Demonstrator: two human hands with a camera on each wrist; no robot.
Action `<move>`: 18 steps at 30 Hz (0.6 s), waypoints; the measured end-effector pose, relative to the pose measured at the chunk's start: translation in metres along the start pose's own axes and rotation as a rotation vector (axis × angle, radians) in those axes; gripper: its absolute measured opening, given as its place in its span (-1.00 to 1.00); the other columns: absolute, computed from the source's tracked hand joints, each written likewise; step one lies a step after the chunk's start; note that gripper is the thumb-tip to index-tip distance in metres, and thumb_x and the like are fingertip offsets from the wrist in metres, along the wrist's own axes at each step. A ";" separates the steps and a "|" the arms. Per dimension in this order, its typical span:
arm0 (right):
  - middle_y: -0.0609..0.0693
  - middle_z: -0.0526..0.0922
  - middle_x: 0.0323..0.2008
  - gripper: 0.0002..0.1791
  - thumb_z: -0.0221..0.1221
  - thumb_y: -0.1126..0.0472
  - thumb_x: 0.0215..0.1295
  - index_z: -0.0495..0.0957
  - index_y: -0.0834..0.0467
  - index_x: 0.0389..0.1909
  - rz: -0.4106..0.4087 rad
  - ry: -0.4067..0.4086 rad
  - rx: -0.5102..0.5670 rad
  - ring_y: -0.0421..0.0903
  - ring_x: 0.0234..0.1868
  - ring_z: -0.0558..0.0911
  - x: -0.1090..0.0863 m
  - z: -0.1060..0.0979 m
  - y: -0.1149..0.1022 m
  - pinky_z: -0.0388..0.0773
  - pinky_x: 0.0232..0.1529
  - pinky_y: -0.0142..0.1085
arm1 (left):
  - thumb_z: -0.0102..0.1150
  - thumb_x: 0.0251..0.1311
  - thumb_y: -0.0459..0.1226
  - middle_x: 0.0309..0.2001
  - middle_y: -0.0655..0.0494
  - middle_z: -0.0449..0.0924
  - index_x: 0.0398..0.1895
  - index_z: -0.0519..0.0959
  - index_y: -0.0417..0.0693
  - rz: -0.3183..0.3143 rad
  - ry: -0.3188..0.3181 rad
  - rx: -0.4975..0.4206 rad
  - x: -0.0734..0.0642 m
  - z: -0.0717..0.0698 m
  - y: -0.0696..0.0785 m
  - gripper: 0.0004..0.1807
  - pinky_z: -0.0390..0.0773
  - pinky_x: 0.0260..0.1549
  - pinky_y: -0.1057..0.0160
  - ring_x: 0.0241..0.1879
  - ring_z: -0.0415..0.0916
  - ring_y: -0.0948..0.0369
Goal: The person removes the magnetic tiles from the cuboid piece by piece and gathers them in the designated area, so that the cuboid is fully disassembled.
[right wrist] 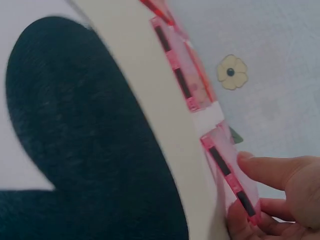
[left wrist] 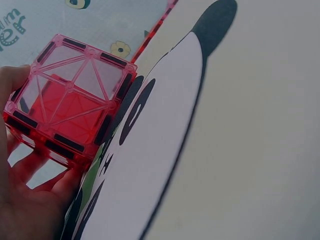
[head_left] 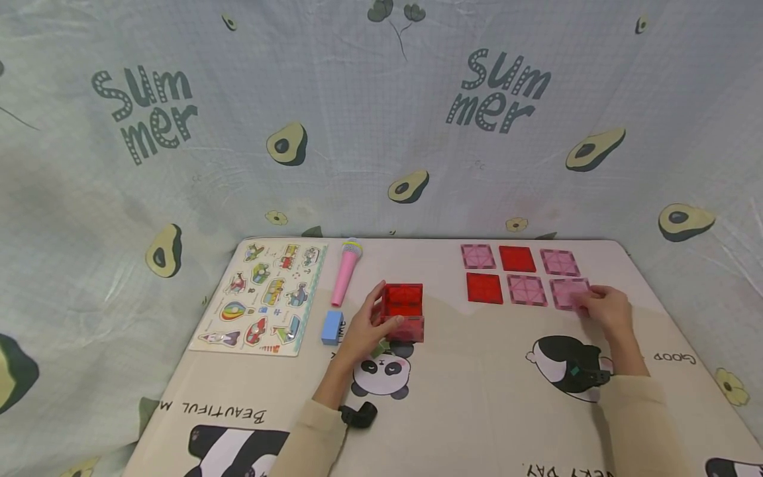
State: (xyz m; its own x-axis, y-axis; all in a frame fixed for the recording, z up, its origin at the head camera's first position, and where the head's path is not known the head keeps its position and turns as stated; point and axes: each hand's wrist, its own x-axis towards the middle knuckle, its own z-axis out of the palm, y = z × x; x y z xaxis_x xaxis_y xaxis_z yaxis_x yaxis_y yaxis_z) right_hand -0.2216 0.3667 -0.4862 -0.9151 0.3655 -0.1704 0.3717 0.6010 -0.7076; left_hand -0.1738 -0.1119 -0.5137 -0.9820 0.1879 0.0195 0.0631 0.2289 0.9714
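Observation:
My left hand [head_left: 359,331] grips a small box of red and pink magnetic tiles [head_left: 405,301] standing on the table. In the left wrist view the box shows a pink clear tile [left wrist: 75,82] with crossing ribs toward the camera; the thumb lies at its edge and the fingers wrap the side. At the right, my right hand [head_left: 609,310] pinches the right edge of a pink magnetic tile [head_left: 567,293]. The right wrist view has the thumb on the upper face of this tile [right wrist: 235,167], fingers under its near end, with the tile slightly tilted.
Beside the held tile lie pink tiles [head_left: 527,290] and red tiles [head_left: 484,287] in two rows. A blue block [head_left: 332,328], a pink toy microphone [head_left: 346,275] and a picture puzzle board [head_left: 259,298] are on the left. A patterned curtain [head_left: 357,119] hangs behind the table.

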 end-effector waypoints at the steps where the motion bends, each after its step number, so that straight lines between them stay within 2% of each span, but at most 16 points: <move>1: 0.53 0.42 0.21 -0.25 0.08 0.04 0.47 0.17 0.55 0.39 0.006 -0.007 -0.020 0.16 -0.05 0.62 0.000 0.001 0.000 0.67 0.01 -0.16 | 0.33 0.23 -0.01 0.57 0.17 0.13 0.60 0.01 0.28 0.001 0.000 0.000 0.000 0.000 0.000 -0.05 0.40 0.36 -0.09 0.52 0.17 -0.07; 3: 0.56 0.33 0.28 -0.20 0.10 0.01 0.46 0.11 0.56 0.41 0.012 -0.025 -0.047 0.40 0.22 0.43 -0.001 0.002 0.000 0.51 0.26 0.13 | 0.33 0.23 -0.02 0.57 0.17 0.13 0.60 0.01 0.28 0.002 0.001 -0.003 0.000 0.000 -0.001 -0.05 0.40 0.36 -0.08 0.52 0.17 -0.07; 4: 0.57 0.29 0.30 -0.18 0.10 -0.01 0.46 0.10 0.56 0.41 0.014 -0.029 -0.056 0.44 0.27 0.37 -0.001 0.003 -0.001 0.38 0.35 0.22 | 0.33 0.23 -0.02 0.57 0.17 0.12 0.60 0.01 0.28 0.003 0.001 -0.005 0.000 0.000 -0.001 -0.05 0.40 0.36 -0.08 0.52 0.17 -0.07; 7: 0.58 0.23 0.35 -0.17 0.09 -0.02 0.48 0.07 0.55 0.42 0.017 -0.032 -0.070 0.48 0.34 0.28 -0.001 0.006 -0.001 0.30 0.39 0.25 | 0.33 0.23 -0.02 0.57 0.16 0.12 0.60 0.01 0.27 0.004 0.001 -0.008 0.000 0.001 -0.002 -0.05 0.39 0.36 -0.08 0.52 0.18 -0.07; 12: 0.59 0.24 0.32 -0.20 0.09 0.02 0.48 0.10 0.57 0.40 0.008 -0.022 -0.087 0.48 0.31 0.30 -0.001 0.007 -0.004 0.30 0.38 0.26 | 0.33 0.23 -0.02 0.57 0.17 0.13 0.60 0.02 0.31 0.000 0.003 -0.005 0.000 0.001 -0.002 -0.06 0.39 0.37 -0.08 0.52 0.19 -0.07; 18: 0.55 0.38 0.19 -0.27 0.11 0.04 0.47 0.21 0.58 0.34 -0.004 -0.001 -0.131 0.38 0.11 0.39 -0.001 0.010 -0.005 0.41 0.29 0.23 | 0.32 0.24 -0.02 0.57 0.18 0.13 0.60 0.02 0.29 0.001 0.005 0.005 0.000 0.001 -0.001 -0.06 0.36 0.39 -0.09 0.52 0.18 -0.07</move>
State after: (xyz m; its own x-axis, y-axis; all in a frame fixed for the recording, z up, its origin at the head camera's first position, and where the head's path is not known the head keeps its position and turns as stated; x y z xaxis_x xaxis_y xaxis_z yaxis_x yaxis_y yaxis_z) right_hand -0.2244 0.3567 -0.4893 -0.9168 0.3620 -0.1685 0.3850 0.6899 -0.6130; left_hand -0.1741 -0.1115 -0.5148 -0.9829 0.1830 0.0215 0.0647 0.2340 0.9701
